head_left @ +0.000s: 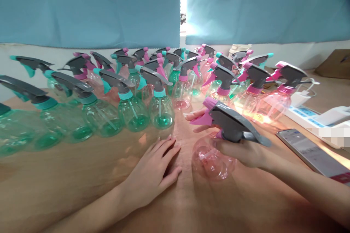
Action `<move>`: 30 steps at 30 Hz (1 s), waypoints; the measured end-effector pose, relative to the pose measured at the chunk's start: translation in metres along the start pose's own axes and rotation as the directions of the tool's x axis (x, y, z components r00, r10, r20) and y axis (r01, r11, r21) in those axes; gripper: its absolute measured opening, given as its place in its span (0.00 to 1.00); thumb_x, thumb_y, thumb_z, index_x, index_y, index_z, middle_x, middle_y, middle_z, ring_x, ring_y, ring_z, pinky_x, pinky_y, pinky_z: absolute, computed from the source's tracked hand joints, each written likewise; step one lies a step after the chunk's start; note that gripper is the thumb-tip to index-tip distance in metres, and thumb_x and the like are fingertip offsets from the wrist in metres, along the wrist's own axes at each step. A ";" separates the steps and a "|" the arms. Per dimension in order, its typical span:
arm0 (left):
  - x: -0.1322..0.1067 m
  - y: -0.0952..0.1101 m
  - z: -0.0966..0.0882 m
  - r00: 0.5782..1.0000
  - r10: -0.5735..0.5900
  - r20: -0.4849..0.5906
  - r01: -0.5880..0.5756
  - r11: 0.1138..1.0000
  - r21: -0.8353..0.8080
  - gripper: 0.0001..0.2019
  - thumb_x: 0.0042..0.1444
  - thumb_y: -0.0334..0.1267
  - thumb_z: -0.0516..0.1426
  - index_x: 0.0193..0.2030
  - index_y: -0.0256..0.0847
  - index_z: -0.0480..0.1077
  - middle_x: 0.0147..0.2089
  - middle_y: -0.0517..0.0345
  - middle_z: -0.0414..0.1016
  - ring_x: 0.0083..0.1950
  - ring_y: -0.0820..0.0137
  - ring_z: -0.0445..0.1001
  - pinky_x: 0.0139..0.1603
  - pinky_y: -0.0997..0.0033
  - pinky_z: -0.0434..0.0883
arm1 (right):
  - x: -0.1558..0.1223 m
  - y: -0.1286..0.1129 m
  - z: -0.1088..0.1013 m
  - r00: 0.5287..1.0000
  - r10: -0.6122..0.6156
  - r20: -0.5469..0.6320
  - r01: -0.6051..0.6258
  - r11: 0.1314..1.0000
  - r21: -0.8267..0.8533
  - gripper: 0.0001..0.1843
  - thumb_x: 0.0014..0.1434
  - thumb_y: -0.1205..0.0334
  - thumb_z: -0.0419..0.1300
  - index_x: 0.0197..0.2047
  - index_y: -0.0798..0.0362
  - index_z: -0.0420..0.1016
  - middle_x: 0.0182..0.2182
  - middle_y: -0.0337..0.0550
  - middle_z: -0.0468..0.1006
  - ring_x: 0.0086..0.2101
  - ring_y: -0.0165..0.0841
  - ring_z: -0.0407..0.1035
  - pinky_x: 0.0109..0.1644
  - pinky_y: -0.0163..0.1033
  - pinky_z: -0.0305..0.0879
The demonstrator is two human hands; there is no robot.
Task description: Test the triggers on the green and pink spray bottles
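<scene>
Closest to my view runs the wooden table (68,174), with blue blinds (90,11) hanging across the back. Between them stand crowded spray bottles: green ones (133,114) along the front left, and pink ones (253,103) among the rest toward the right. White power strip (308,114) and phone (308,153) lie at the right.

From my end, most of the work looks done: each bottle whose top I can make out carries a spray head. What seems left is the single pink bottle (203,160) near the right hand's side of the table, apart from the group and in front of it. Its head appears fitted too; whether the collar is fully tight, I can't tell.

I see the right hand (240,151) wrapped around that bottle's neck, fingertips reaching past the trigger. The left hand (157,160) lies palm down on the wood, fingers loosely spread, holding nothing.

The held bottle is round, clear and pink-tinted, its lower part at or just above the tabletop. On top sits a grey spray head (226,116) with a pink nozzle and pink trigger (202,119) pointing left; a thin pale tube shows inside.
</scene>
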State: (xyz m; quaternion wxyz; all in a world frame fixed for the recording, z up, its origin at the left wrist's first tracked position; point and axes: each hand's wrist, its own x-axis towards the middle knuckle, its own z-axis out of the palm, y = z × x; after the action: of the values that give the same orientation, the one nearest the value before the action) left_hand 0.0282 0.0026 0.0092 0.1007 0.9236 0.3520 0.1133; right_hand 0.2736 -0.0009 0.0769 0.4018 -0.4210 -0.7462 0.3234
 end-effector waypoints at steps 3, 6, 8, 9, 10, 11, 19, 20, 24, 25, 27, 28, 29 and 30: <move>0.000 0.000 0.000 1.000 0.002 -0.006 -0.002 1.000 -0.005 0.23 0.67 0.44 0.53 0.66 0.40 0.61 0.69 0.47 0.62 0.70 0.54 0.58 0.67 0.48 0.59 | 0.001 -0.001 0.000 1.000 0.000 0.006 0.000 1.000 0.012 0.33 0.47 0.71 0.53 0.57 0.44 0.70 0.35 0.38 0.80 0.40 0.38 0.76 0.41 0.42 0.73; 0.001 0.001 0.000 1.000 0.003 0.001 -0.003 1.000 0.001 0.23 0.67 0.44 0.53 0.66 0.39 0.61 0.69 0.46 0.62 0.70 0.55 0.58 0.67 0.49 0.59 | 0.001 -0.001 -0.001 0.999 0.033 0.013 -0.033 0.999 0.005 0.31 0.46 0.70 0.52 0.54 0.45 0.71 0.31 0.37 0.79 0.35 0.37 0.76 0.38 0.41 0.72; 0.001 0.001 -0.001 1.000 0.002 0.007 -0.002 1.000 0.009 0.23 0.67 0.44 0.53 0.66 0.38 0.61 0.69 0.46 0.61 0.70 0.55 0.58 0.68 0.50 0.58 | -0.001 0.000 -0.002 0.997 0.073 0.022 -0.073 0.997 -0.007 0.29 0.46 0.70 0.53 0.52 0.45 0.72 0.30 0.36 0.77 0.29 0.35 0.74 0.35 0.41 0.71; 0.001 0.001 -0.001 1.000 0.001 0.009 -0.001 1.000 0.011 0.23 0.67 0.44 0.53 0.66 0.38 0.61 0.69 0.46 0.61 0.70 0.55 0.58 0.68 0.50 0.59 | -0.002 0.001 -0.003 0.995 0.096 0.023 -0.096 0.995 -0.012 0.27 0.47 0.70 0.53 0.50 0.45 0.73 0.29 0.36 0.77 0.27 0.34 0.72 0.33 0.40 0.70; 0.001 0.001 -0.001 1.000 0.001 0.009 -0.001 1.000 0.012 0.23 0.67 0.44 0.53 0.66 0.38 0.62 0.69 0.46 0.61 0.70 0.55 0.58 0.68 0.50 0.59 | -0.004 0.003 -0.003 0.993 0.117 0.021 -0.116 0.993 -0.019 0.24 0.48 0.70 0.54 0.48 0.45 0.73 0.28 0.35 0.76 0.26 0.33 0.71 0.32 0.40 0.69; 0.001 0.001 -0.001 1.000 0.000 0.007 0.000 1.000 0.012 0.23 0.67 0.44 0.53 0.66 0.38 0.62 0.69 0.46 0.61 0.70 0.55 0.58 0.68 0.50 0.59 | -0.006 0.004 -0.004 0.991 0.135 0.013 -0.134 0.991 -0.027 0.20 0.49 0.69 0.55 0.46 0.44 0.73 0.26 0.34 0.75 0.24 0.32 0.69 0.30 0.39 0.67; 0.000 -0.001 0.001 1.000 0.006 -0.003 -0.006 1.000 0.006 0.24 0.67 0.44 0.53 0.67 0.40 0.60 0.69 0.46 0.61 0.70 0.54 0.57 0.68 0.48 0.58 | -0.014 0.012 -0.006 0.980 0.196 -0.019 -0.197 0.979 -0.061 0.03 0.53 0.64 0.60 0.29 0.47 0.69 0.15 0.30 0.58 0.17 0.27 0.52 0.19 0.34 0.49; -0.001 -0.001 0.001 1.000 0.006 -0.004 -0.006 1.000 0.009 0.23 0.67 0.44 0.53 0.67 0.39 0.61 0.69 0.46 0.61 0.70 0.55 0.57 0.68 0.48 0.58 | -0.013 0.012 -0.006 0.981 0.193 -0.022 -0.194 0.979 -0.060 0.04 0.53 0.64 0.60 0.28 0.47 0.69 0.16 0.30 0.58 0.17 0.27 0.53 0.19 0.34 0.50; -0.001 -0.001 0.001 1.000 0.006 0.009 -0.006 1.000 0.021 0.23 0.68 0.44 0.53 0.66 0.38 0.61 0.69 0.45 0.60 0.70 0.55 0.56 0.68 0.49 0.58 | -0.012 0.007 -0.006 0.981 0.189 -0.047 -0.192 0.979 -0.068 0.07 0.51 0.63 0.60 0.26 0.48 0.65 0.17 0.31 0.58 0.18 0.27 0.52 0.20 0.34 0.50; -0.001 -0.001 0.001 1.000 0.005 0.014 -0.005 1.000 0.025 0.23 0.68 0.44 0.53 0.66 0.38 0.61 0.70 0.45 0.60 0.70 0.55 0.56 0.68 0.49 0.58 | -0.011 0.004 -0.006 0.980 0.194 -0.051 -0.198 0.978 -0.072 0.07 0.50 0.64 0.60 0.25 0.48 0.64 0.16 0.30 0.57 0.18 0.27 0.51 0.20 0.34 0.49; -0.001 -0.001 0.001 1.000 0.003 0.023 -0.004 0.999 0.032 0.24 0.68 0.44 0.53 0.67 0.37 0.61 0.70 0.44 0.59 0.71 0.55 0.56 0.68 0.49 0.58 | -0.009 -0.001 -0.006 0.981 0.188 -0.040 -0.190 0.979 -0.068 0.08 0.49 0.67 0.59 0.25 0.48 0.62 0.17 0.29 0.54 0.18 0.25 0.49 0.20 0.33 0.48; 0.000 -0.001 0.001 1.000 0.003 0.023 -0.004 0.999 0.034 0.24 0.68 0.44 0.53 0.67 0.37 0.60 0.70 0.44 0.59 0.71 0.55 0.56 0.68 0.49 0.58 | -0.008 -0.003 -0.005 0.985 0.172 -0.028 -0.173 0.983 -0.060 0.08 0.48 0.68 0.58 0.25 0.48 0.62 0.17 0.29 0.52 0.18 0.25 0.48 0.20 0.33 0.47; 0.000 -0.001 0.001 1.000 0.004 0.023 -0.005 0.999 0.035 0.24 0.68 0.44 0.53 0.67 0.37 0.60 0.70 0.44 0.59 0.71 0.55 0.56 0.68 0.48 0.58 | -0.007 -0.005 -0.005 0.989 0.146 -0.018 -0.147 0.988 -0.049 0.07 0.47 0.69 0.57 0.26 0.48 0.62 0.17 0.28 0.51 0.17 0.25 0.46 0.20 0.33 0.47; 0.000 -0.001 0.001 1.000 0.005 0.022 -0.006 0.999 0.036 0.24 0.68 0.44 0.53 0.67 0.36 0.60 0.70 0.43 0.59 0.70 0.55 0.56 0.68 0.48 0.58 | -0.005 -0.007 -0.004 0.993 0.120 -0.008 -0.121 0.992 -0.039 0.07 0.47 0.70 0.56 0.27 0.48 0.64 0.17 0.28 0.49 0.17 0.25 0.45 0.21 0.33 0.47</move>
State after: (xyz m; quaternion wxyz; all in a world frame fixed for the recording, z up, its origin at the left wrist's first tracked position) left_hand 0.0281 0.0030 0.0080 0.0876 0.9275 0.3502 0.0972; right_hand 0.2761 -0.0081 0.0824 0.3753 -0.4741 -0.7244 0.3311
